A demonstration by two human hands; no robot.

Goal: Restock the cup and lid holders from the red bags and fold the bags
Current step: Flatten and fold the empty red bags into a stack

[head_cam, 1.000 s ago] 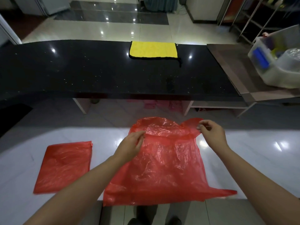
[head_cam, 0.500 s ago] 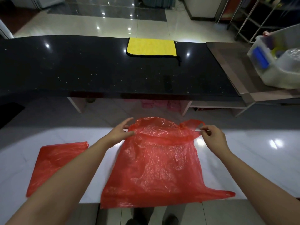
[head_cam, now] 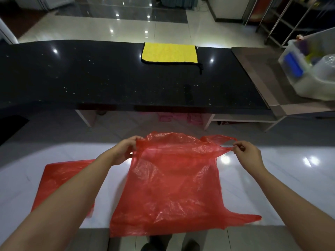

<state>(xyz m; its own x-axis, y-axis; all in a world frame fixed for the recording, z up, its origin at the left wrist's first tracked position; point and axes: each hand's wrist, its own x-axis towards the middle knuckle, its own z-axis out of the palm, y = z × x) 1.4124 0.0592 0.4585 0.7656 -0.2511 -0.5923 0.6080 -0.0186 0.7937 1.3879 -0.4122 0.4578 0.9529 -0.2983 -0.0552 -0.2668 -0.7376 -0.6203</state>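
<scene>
A red plastic bag (head_cam: 172, 183) lies spread on the white worktop (head_cam: 272, 187), its near edge hanging over the front. My left hand (head_cam: 125, 151) grips the bag's far left corner. My right hand (head_cam: 248, 154) pinches the far right handle loop, pulled out sideways. The far edge is stretched taut between both hands and lifted slightly. A second red bag (head_cam: 59, 180), folded flat, lies to the left, partly hidden by my left forearm.
Beyond the worktop runs a raised black counter (head_cam: 90, 78) with a yellow cloth (head_cam: 169, 52) on it. A clear plastic bin (head_cam: 308, 73) with mixed items stands at the far right on a brown surface. Tiled floor shows below the front edge.
My left hand moved from the bag's top surface to its far left corner and took hold. Both hands drew apart, stretching the bag's far edge wider.
</scene>
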